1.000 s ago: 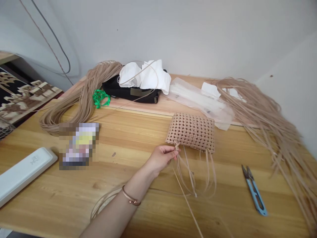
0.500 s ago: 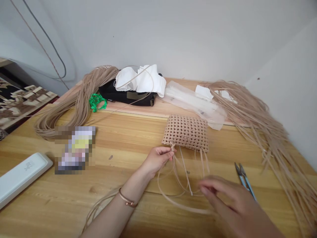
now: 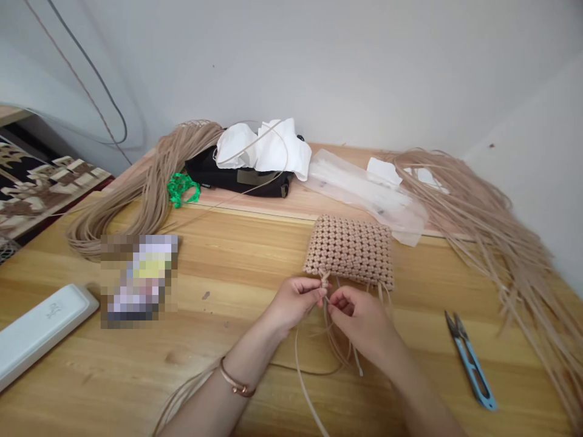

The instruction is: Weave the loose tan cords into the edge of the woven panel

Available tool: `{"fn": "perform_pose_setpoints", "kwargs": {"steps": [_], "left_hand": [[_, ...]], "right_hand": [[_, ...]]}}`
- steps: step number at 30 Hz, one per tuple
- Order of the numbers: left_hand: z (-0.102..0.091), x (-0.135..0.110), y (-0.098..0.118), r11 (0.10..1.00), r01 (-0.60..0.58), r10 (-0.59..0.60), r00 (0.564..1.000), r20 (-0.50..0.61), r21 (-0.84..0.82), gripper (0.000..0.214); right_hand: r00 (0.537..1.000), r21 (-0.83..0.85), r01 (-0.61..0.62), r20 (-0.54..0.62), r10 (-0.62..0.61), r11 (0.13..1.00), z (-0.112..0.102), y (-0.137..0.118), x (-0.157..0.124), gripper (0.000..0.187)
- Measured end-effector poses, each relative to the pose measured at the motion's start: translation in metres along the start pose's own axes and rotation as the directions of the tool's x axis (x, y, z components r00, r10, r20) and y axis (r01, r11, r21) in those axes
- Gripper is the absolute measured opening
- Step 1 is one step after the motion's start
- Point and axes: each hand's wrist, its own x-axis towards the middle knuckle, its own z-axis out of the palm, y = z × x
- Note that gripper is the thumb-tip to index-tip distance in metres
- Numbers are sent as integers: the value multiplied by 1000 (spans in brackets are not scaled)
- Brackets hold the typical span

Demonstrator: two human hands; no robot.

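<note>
A woven beige pouch-like piece [image 3: 348,250] lies on the table, with several loose cords hanging from its near edge. My left hand [image 3: 298,301] pinches the knotted braid [image 3: 324,281] at the piece's near left corner. Close beside it, my right hand [image 3: 359,315] has thumb and forefinger closed on a beige cord [image 3: 327,302] just below that braid. The two hands' fingertips almost meet. Other cord ends loop down between the forearms, and one long cord [image 3: 304,379] curves toward the near edge of the view.
Blue-handled thread snips [image 3: 471,364] lie to the right. Beige cord bundles rest at the back left [image 3: 150,182] and along the right [image 3: 510,249]. Behind are a black bag [image 3: 237,178] with white paper, plastic sleeves [image 3: 364,191] and a green tangle [image 3: 183,189]. A white case [image 3: 45,331] sits left.
My right hand has moved left and away from me, from the near right of the table to the braid by my left hand. My left hand keeps its pinch. The view has shifted slightly.
</note>
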Motion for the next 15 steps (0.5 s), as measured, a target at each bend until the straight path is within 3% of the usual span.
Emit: {"fn": "perform_pose_setpoints", "kwargs": {"steps": [4,7,10,15], "left_hand": [[2,-2,3,1000,-11,11,1000,18,-12,31],[2,-3,4,1000,-13,13,1000,28,2,30],[1,-3,5,1000,4,-4,1000,17,20,30],[1,-3,5,999,33,-33,999,-25,0,40]], "right_hand": [[990,296,-35,143,-8,955,-5,8,4,11],[991,255,24,119,-56,967,-4,13,9,14],[998,208,-14,56,3,978,-3,16,14,17],[993,422,-115,60,99,899,-2,17,15,14]]}}
